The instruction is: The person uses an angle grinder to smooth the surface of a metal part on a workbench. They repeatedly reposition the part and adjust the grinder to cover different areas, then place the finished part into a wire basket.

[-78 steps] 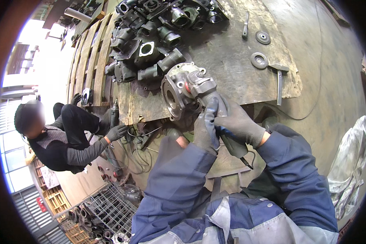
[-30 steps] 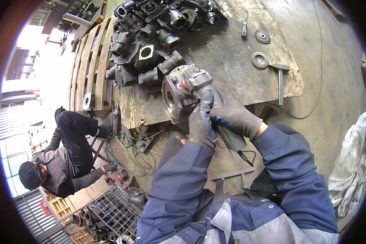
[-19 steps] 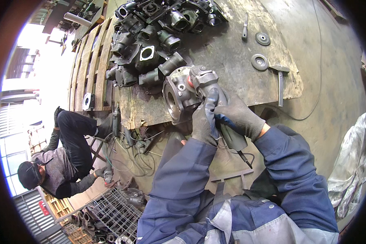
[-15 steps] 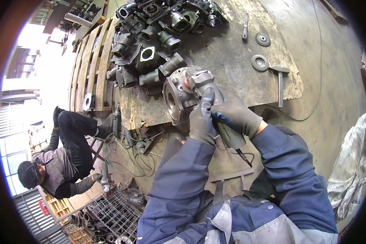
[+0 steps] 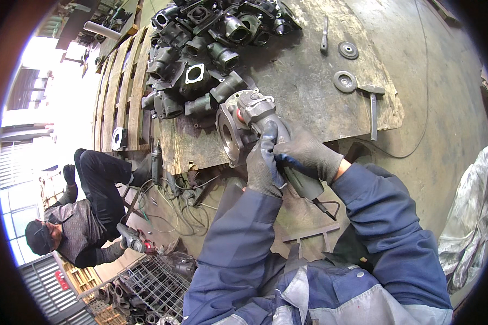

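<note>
An angle grinder [image 5: 261, 110] is gripped in both my gloved hands, its head against a flanged metal casting [image 5: 230, 132] at the near edge of the worn board. My left hand [image 5: 264, 162] wraps the grinder just behind its head. Further back, my right hand [image 5: 309, 154] closes round the body. The grinder's rear [image 5: 305, 183] points down toward me, with a black cord [image 5: 325, 209] leaving it. A reddish ring shows beside the grinder head; the grinder's own bulk hides most of the disc and where it meets the casting.
Dark castings [image 5: 200, 59] are heaped at the board's far left. On its right lie a hammer [image 5: 373, 111], two discs [image 5: 348, 50] and a slim hand tool [image 5: 324, 35]. Left, a co-worker [image 5: 73, 227] holds another grinder [image 5: 133, 238] beside a wire basket [image 5: 154, 287]. Cables [image 5: 187, 216] trail across the floor.
My hands and the grinder have shifted slightly left along the casting. The co-worker's grinder has swung round, and that person's other hand has dropped lower.
</note>
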